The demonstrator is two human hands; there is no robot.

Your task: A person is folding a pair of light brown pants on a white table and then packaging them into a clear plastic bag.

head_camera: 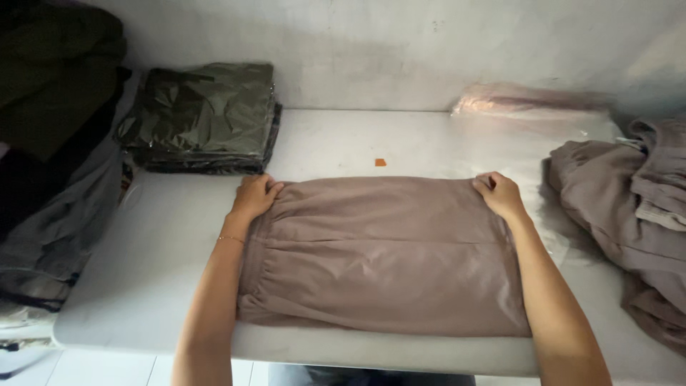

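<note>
Forearms rise from the bottom of the frame, and at their ends the fingers are curled shut on the far corners of a folded mauve-brown cloth garment [382, 254]. On the left hand [254, 196] the fingers [266, 187] bunch the upper left corner, where a gathered, elasticated band puckers the cloth; a thin bracelet circles that wrist. On the right hand [500, 194] the fingers [486, 182] pinch the upper right corner in a closed fist.

As a judgement, the fold would come out best if both corners are kept level and the far edge taut, so the soft cloth lies flat without a ripple across the middle.

That garment lies in the centre of the frame on a white, smooth-topped desk [143, 286], reaching nearly to its near edge. It looks soft and matte, with shallow creases running sideways.

Further out, a small orange scrap [380, 162] sits on the desk just beyond it. A stack of dark olive garments in glossy clear bags [204, 118] stands at upper left. Loose heaped garments of the same mauve-brown [629, 207] lie at right, with crinkled clear plastic film [529, 100] behind them at upper right.
</note>
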